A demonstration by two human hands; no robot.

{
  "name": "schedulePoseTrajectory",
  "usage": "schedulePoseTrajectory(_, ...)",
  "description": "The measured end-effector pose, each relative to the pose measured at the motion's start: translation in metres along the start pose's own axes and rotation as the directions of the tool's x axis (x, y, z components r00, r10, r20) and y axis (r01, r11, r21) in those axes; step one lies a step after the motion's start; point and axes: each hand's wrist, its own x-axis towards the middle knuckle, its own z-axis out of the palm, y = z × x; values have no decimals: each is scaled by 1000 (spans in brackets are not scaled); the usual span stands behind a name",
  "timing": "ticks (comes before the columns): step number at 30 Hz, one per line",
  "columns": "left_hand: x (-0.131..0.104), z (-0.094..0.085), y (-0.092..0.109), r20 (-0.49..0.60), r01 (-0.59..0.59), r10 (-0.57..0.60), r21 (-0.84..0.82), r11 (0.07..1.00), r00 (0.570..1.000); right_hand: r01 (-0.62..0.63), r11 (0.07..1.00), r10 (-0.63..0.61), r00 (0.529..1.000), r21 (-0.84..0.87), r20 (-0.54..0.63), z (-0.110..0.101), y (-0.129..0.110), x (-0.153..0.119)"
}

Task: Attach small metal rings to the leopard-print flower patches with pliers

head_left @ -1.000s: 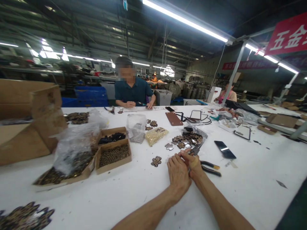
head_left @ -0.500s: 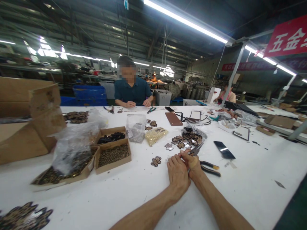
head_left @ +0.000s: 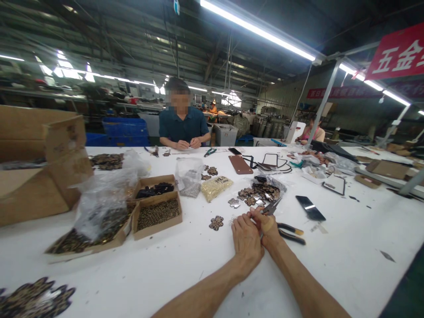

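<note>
My left hand (head_left: 247,238) and my right hand (head_left: 269,227) meet over the white table, fingers curled inward and pressed together. Whatever they pinch is too small or too hidden to make out. A tan band, perhaps tape, wraps part of the right hand. Pliers (head_left: 290,229) with black and yellow handles lie against the right hand's far side, jaws pointing away; I cannot tell whether it touches them. Left of my hands lies one leopard-print flower-shaped patch (head_left: 216,223). Beyond them are a silvery patch (head_left: 233,203) and a pile of leopard patches (head_left: 261,192) by a plastic bag.
Small boxes of brass-coloured parts (head_left: 158,215) and a large carton (head_left: 68,168) stand left. A bag of yellowish pieces (head_left: 216,189) lies mid-table, a phone (head_left: 310,208) at right. More patches (head_left: 38,300) lie near left. A co-worker (head_left: 183,123) sits opposite.
My hands keep almost the same place and pose. The co-worker's hands opposite have come together. The view has shifted very slightly.
</note>
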Motion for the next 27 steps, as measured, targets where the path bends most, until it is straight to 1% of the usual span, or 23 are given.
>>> schedulePoseTrajectory(2,0,0,0,11,0,1,-42,999,1000,-17,1000,17,1000,16,-1,1,-4,0)
schedulePoseTrajectory(5,3,-1,-4,48,-14,23,-174,985,999,-22,1000,22,1000,18,8,3,-13,-1)
schedulePoseTrajectory(8,14,-8,-11,111,-38,84,-366,930,990,76,993,-74,997,-87,29,5,-26,-2)
schedulePoseTrajectory(9,19,-12,-14,153,-31,111,-447,894,982,119,984,-116,993,-134,34,5,-31,-2)
schedulePoseTrajectory(10,25,-16,-16,217,-8,148,-538,843,965,159,971,-155,987,-180,37,5,-36,-2)
schedulePoseTrajectory(11,31,-20,-18,300,40,194,-629,776,934,190,957,-186,982,-222,38,5,-40,-2)
schedulePoseTrajectory(12,36,-23,-20,389,116,250,-710,695,887,218,940,-215,976,-262,38,4,-44,-2)
schedulePoseTrajectory(13,39,-25,-20,466,209,315,-774,597,827,249,919,-248,968,-305,41,3,-48,-2)
schedulePoseTrajectory(14,42,-27,-21,521,310,384,-815,489,762,281,894,-284,958,-349,44,2,-51,-2)
schedulePoseTrajectory(15,43,-27,-21,548,405,446,-832,379,708,306,867,-314,948,-393,46,1,-53,-2)
schedulePoseTrajectory(16,43,-27,-22,555,486,496,-830,274,668,322,841,-338,940,-434,42,-1,-54,-2)
schedulePoseTrajectory(17,42,-26,-22,550,547,539,-816,184,638,323,820,-352,936,-473,30,-1,-55,-2)
schedulePoseTrajectory(18,41,-25,-23,541,594,575,-797,115,615,312,803,-358,934,-508,9,-2,-55,-2)
schedulePoseTrajectory(19,39,-25,-24,533,627,602,-776,69,594,292,789,-356,934,-541,-15,-2,-55,-2)
schedulePoseTrajectory(21,38,-26,-27,527,666,638,-746,29,562,255,761,-348,936,-597,-43,0,-54,-4)
schedulePoseTrajectory(24,38,-31,-29,533,699,662,-714,19,527,236,733,-351,935,-638,-58,3,-56,-6)
schedulePoseTrajectory(27,40,-35,-29,542,722,674,-692,18,503,235,730,-353,934,-641,-60,4,-58,-7)
